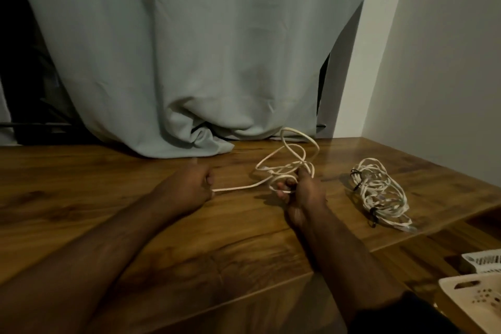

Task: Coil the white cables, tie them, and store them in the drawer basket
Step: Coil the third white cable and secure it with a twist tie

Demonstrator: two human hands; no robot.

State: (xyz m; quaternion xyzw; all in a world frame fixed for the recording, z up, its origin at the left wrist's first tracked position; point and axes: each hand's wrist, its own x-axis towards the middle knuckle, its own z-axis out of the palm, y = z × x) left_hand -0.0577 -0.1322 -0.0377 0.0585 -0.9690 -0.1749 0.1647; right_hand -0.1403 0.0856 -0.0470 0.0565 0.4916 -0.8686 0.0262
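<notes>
Nearest, a cream basket [471, 304] sits at the lower right. On the wooden table [108, 198] the left hand [187, 187] pinches a taut strand of the loose white cable [287, 165]; the right hand [301, 192] grips its gathered loops. A tied bundle [379, 192] lies just beyond. Pulling too hard could snarl the far loops near the curtain [203, 62].
</notes>
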